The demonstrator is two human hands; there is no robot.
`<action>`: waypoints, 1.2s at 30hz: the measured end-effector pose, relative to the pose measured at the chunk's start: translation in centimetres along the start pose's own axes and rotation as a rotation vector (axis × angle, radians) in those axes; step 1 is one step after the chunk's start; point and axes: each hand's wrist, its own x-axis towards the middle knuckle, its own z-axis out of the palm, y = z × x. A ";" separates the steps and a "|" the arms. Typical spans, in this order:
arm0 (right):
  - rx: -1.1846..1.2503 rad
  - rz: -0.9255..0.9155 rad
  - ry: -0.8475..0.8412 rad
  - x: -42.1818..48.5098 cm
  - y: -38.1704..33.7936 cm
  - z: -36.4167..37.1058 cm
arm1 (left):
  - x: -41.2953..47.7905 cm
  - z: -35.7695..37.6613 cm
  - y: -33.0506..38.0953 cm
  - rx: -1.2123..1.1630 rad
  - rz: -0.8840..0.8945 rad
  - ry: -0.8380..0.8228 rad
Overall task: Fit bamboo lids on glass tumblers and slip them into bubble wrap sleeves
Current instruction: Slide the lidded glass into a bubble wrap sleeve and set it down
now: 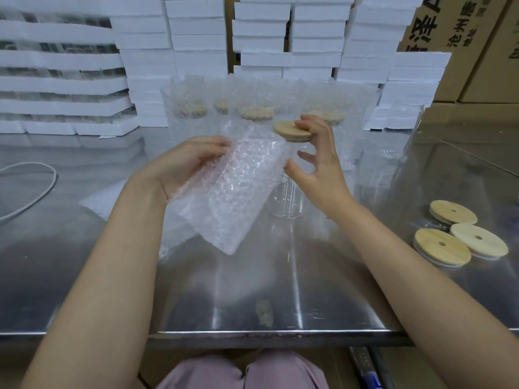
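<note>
sleeve (233,189) gripped in left hand (193,164), ready for sliding on | tumbler (286,200) steadied upright, right hand (320,169) curled over lid (292,131)

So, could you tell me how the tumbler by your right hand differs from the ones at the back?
The front tumbler is bare glass, a sleeve held in the left hand; the back tumblers stand inside sleeves. The right hand touches the front tumbler's lid; nothing touches the back tumblers. All stand upright on the table, bamboo lids on.
</note>
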 end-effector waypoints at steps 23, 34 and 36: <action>-0.080 -0.084 0.076 -0.1 0.7 0.1 | 1.4 3.0 -2.6 0.905 0.057 0.017; -0.204 -0.095 0.167 -0.3 0.4 -0.4 | 1.9 1.0 -3.7 1.101 0.086 0.411; -0.213 -0.096 0.171 -0.3 0.4 -0.4 | 2.1 1.2 -3.8 1.176 0.198 0.415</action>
